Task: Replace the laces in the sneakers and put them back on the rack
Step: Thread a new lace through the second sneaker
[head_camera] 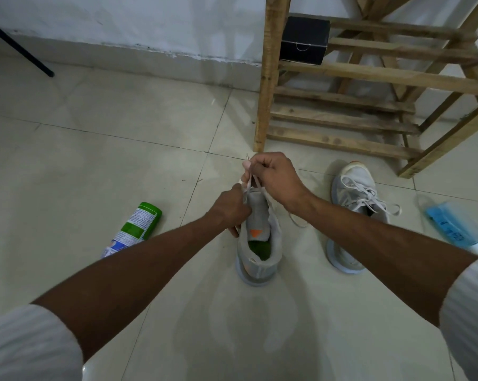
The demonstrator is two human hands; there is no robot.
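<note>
Tiled floor (95, 149), two sneakers (260, 243), one rack (342, 78), left hand (229, 207) clutching sneaker, right hand (273, 177) pinching lace (250, 185)

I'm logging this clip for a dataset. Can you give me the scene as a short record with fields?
setting: tiled floor by a wooden rack
left hand: grips the near sneaker
right hand: pinches its lace, pulled up
other sneaker: laced, on the floor to the right
on rack: black box
floor items: green can, blue bottle
</note>
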